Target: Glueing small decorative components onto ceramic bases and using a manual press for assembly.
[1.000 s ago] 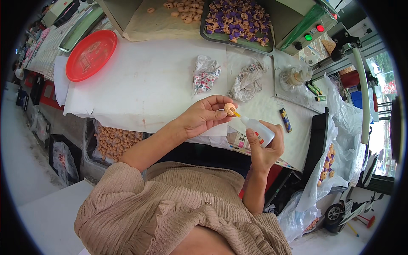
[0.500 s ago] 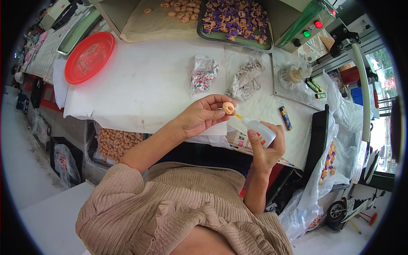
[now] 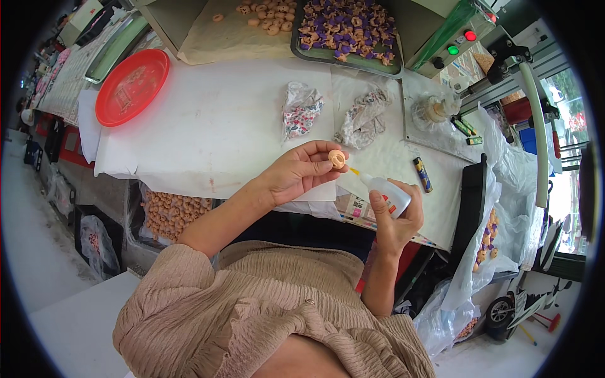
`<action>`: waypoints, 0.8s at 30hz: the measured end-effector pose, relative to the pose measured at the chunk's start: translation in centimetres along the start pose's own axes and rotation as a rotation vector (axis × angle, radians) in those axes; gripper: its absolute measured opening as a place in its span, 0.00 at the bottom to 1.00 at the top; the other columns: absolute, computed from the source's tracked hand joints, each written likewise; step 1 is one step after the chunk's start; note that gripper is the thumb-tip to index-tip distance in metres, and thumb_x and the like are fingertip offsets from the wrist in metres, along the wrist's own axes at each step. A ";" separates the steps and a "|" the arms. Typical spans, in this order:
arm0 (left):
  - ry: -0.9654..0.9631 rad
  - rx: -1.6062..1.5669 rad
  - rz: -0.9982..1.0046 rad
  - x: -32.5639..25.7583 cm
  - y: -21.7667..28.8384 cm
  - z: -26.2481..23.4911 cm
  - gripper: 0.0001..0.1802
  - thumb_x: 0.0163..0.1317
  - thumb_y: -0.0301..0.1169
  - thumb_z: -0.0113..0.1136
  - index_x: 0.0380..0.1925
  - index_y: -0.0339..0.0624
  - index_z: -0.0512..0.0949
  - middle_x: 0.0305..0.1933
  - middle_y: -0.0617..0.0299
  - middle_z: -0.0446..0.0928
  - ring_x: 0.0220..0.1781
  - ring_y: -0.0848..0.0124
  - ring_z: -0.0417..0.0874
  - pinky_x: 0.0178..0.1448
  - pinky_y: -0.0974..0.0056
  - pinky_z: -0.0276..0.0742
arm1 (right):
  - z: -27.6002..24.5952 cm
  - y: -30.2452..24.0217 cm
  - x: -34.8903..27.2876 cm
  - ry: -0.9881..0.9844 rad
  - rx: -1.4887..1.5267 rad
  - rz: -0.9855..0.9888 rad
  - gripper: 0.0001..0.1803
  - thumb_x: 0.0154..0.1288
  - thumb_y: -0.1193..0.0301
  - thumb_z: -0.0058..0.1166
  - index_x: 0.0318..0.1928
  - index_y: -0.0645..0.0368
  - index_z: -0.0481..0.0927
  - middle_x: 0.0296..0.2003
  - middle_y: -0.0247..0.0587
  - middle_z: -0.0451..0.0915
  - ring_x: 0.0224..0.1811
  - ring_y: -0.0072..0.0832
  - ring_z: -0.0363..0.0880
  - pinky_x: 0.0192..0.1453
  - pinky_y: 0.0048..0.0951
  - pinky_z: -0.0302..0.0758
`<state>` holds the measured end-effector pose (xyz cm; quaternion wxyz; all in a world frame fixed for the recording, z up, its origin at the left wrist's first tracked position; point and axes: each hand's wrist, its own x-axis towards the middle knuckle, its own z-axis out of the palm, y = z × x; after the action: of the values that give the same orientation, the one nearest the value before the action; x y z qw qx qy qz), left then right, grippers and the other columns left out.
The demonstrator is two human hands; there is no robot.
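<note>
Between the thumb and fingers of my left hand (image 3: pixel 299 168) is a small peach-coloured doll head (image 3: pixel 337 159), its round hollow opening turned up toward me. My right hand (image 3: pixel 398 217) is wrapped round a translucent white glue bottle (image 3: pixel 387 196) with a thin yellow nozzle tip (image 3: pixel 355 171). The tip points at the head from its lower right, a small gap apart. Both hands are above the front edge of the white-covered table (image 3: pixel 214 126). Past them lie two crumpled cloths, one floral (image 3: pixel 301 112) and one greyish (image 3: pixel 367 120).
A tray of purple-and-peach doll bodies (image 3: pixel 350 28) stands at the back, beside loose doll heads (image 3: pixel 274 16). A red round tray (image 3: pixel 133 87) is at left, a bin of heads (image 3: pixel 173 214) below it. At right are a lighter (image 3: pixel 423 174) and a plastic-lined black crate (image 3: pixel 469 208).
The doll head has tilted slightly in my left fingers. My right hand has drawn the glue bottle a little away, to the right and down, opening a small gap.
</note>
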<state>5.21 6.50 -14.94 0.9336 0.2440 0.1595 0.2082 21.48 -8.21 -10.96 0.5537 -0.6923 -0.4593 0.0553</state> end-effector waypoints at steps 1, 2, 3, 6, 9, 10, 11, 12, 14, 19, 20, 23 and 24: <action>-0.004 -0.012 -0.001 0.0 0.1 -0.1 0.17 0.64 0.21 0.55 0.54 0.40 0.71 0.59 0.54 0.73 0.58 0.63 0.78 0.62 0.65 0.77 | 0.1 0.2 0.0 0.031 0.017 0.002 0.18 0.47 0.69 0.74 0.37 0.62 0.80 0.30 0.36 0.76 0.29 0.23 0.73 0.32 0.23 0.68; -0.008 -0.024 -0.002 -0.1 0.2 -0.1 0.18 0.64 0.21 0.56 0.54 0.40 0.71 0.59 0.54 0.73 0.58 0.63 0.78 0.62 0.65 0.78 | 0.3 0.3 0.1 0.062 0.033 0.003 0.18 0.48 0.70 0.73 0.38 0.62 0.80 0.31 0.35 0.76 0.30 0.22 0.73 0.34 0.23 0.69; -0.011 -0.023 -0.001 -0.2 0.4 0.0 0.18 0.64 0.21 0.56 0.54 0.40 0.71 0.59 0.54 0.73 0.58 0.63 0.78 0.62 0.65 0.78 | 0.6 0.6 0.3 0.064 0.033 0.000 0.18 0.48 0.70 0.73 0.38 0.62 0.80 0.31 0.35 0.76 0.30 0.22 0.73 0.34 0.23 0.69; -0.014 -0.031 0.011 -0.5 0.8 0.2 0.18 0.64 0.22 0.56 0.54 0.40 0.71 0.58 0.54 0.73 0.58 0.63 0.78 0.62 0.66 0.77 | 1.8 0.6 1.7 0.060 0.115 0.097 0.17 0.53 0.74 0.68 0.43 0.64 0.77 0.36 0.33 0.77 0.38 0.19 0.74 0.41 0.21 0.72; -0.014 -0.052 0.009 -0.7 1.4 0.3 0.18 0.64 0.22 0.56 0.54 0.40 0.71 0.58 0.55 0.73 0.58 0.64 0.78 0.62 0.66 0.77 | 3.8 1.9 3.9 0.023 0.173 0.144 0.17 0.55 0.73 0.67 0.43 0.64 0.77 0.36 0.33 0.77 0.39 0.19 0.74 0.42 0.21 0.72; -0.014 -0.054 0.020 -0.6 1.6 0.5 0.18 0.64 0.22 0.56 0.55 0.41 0.71 0.58 0.55 0.73 0.58 0.64 0.78 0.62 0.66 0.77 | 4.1 2.0 4.8 0.001 0.165 0.167 0.17 0.56 0.73 0.66 0.44 0.63 0.77 0.37 0.35 0.78 0.39 0.21 0.75 0.43 0.23 0.73; -0.015 -0.057 0.029 -0.4 1.7 0.7 0.19 0.64 0.22 0.56 0.55 0.41 0.71 0.58 0.55 0.73 0.57 0.64 0.78 0.62 0.66 0.77 | 4.1 2.5 5.6 0.019 0.157 0.163 0.17 0.56 0.73 0.66 0.44 0.63 0.77 0.37 0.35 0.78 0.39 0.21 0.75 0.43 0.23 0.73; -0.039 -0.049 0.015 -0.3 1.7 0.9 0.19 0.64 0.22 0.56 0.55 0.41 0.71 0.58 0.55 0.73 0.57 0.64 0.78 0.62 0.66 0.77 | 4.1 3.3 6.4 -0.003 0.057 0.102 0.17 0.55 0.72 0.66 0.45 0.62 0.76 0.38 0.38 0.79 0.40 0.23 0.76 0.43 0.25 0.73; 0.023 -0.043 0.033 0.1 1.7 1.2 0.19 0.64 0.22 0.56 0.55 0.42 0.71 0.59 0.55 0.72 0.58 0.64 0.78 0.62 0.67 0.77 | 3.8 5.1 7.6 -0.033 -0.075 0.030 0.18 0.55 0.72 0.65 0.46 0.62 0.76 0.40 0.42 0.80 0.41 0.27 0.78 0.44 0.28 0.73; 0.053 -0.017 0.056 0.8 2.0 3.1 0.18 0.64 0.22 0.56 0.54 0.41 0.71 0.56 0.56 0.74 0.56 0.65 0.78 0.61 0.67 0.78 | 2.3 6.1 10.4 -0.022 -0.191 -0.072 0.18 0.55 0.72 0.63 0.47 0.61 0.77 0.42 0.46 0.79 0.46 0.40 0.76 0.51 0.35 0.72; 0.066 -0.030 0.056 0.9 2.1 3.4 0.18 0.64 0.22 0.56 0.54 0.41 0.71 0.56 0.56 0.74 0.56 0.65 0.79 0.60 0.67 0.78 | 1.9 5.7 11.0 -0.050 -0.219 -0.182 0.18 0.55 0.73 0.62 0.47 0.61 0.77 0.43 0.46 0.79 0.48 0.43 0.74 0.53 0.37 0.70; 0.081 -0.046 0.047 1.2 2.1 4.3 0.17 0.64 0.22 0.57 0.53 0.41 0.71 0.57 0.55 0.74 0.55 0.66 0.80 0.60 0.68 0.79 | 1.5 4.0 14.3 -0.062 -0.199 -0.255 0.18 0.55 0.73 0.60 0.47 0.61 0.76 0.46 0.47 0.78 0.50 0.47 0.71 0.56 0.41 0.68; 0.073 -0.040 0.045 1.4 2.0 4.3 0.18 0.64 0.22 0.57 0.54 0.41 0.71 0.57 0.55 0.74 0.55 0.66 0.80 0.59 0.68 0.79 | 1.8 4.0 15.7 -0.049 -0.204 -0.259 0.18 0.55 0.73 0.60 0.47 0.61 0.76 0.46 0.47 0.78 0.50 0.47 0.71 0.56 0.41 0.68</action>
<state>7.49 7.03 -10.56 0.9271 0.2211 0.1836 0.2408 31.75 4.15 -8.14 0.4716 -0.6786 -0.5612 -0.0465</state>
